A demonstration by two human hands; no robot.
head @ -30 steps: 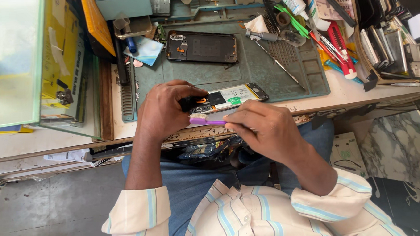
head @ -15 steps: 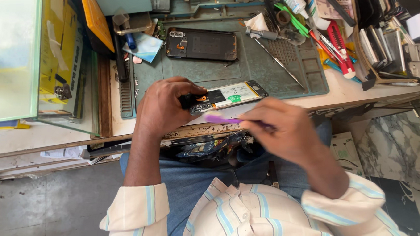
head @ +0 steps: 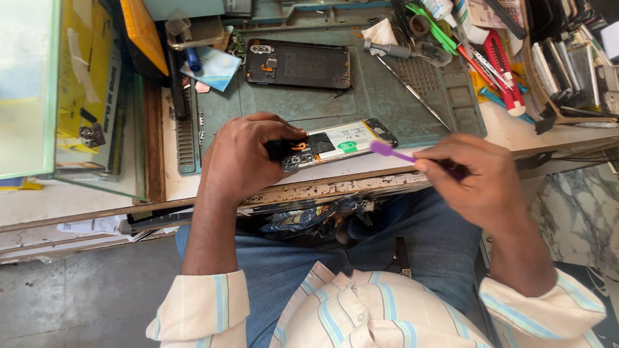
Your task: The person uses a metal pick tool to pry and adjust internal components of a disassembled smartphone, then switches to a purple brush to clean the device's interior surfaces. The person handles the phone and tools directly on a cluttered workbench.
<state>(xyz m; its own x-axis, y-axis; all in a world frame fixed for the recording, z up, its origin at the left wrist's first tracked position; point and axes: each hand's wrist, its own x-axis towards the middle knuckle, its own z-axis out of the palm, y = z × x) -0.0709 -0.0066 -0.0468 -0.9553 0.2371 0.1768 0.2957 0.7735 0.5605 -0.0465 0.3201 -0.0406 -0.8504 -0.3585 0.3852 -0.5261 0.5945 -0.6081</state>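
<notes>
Here the left hand [head: 243,159] pinches the opened phone [head: 339,143], right hand [head: 480,180] pinching a purple tool [head: 392,151].

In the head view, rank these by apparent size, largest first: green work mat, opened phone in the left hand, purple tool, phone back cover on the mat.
1. Green work mat
2. Phone back cover and opened phone: look alike, unranked
3. Purple tool, partly hidden by the right hand

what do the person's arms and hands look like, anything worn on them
Both hands, left and right, are bare: no gloves, and no rings or watch show. Forearms are bare too. The shirt sleeves are cream with pale blue stripes, rolled up near the elbows into wide cuffs.
</notes>
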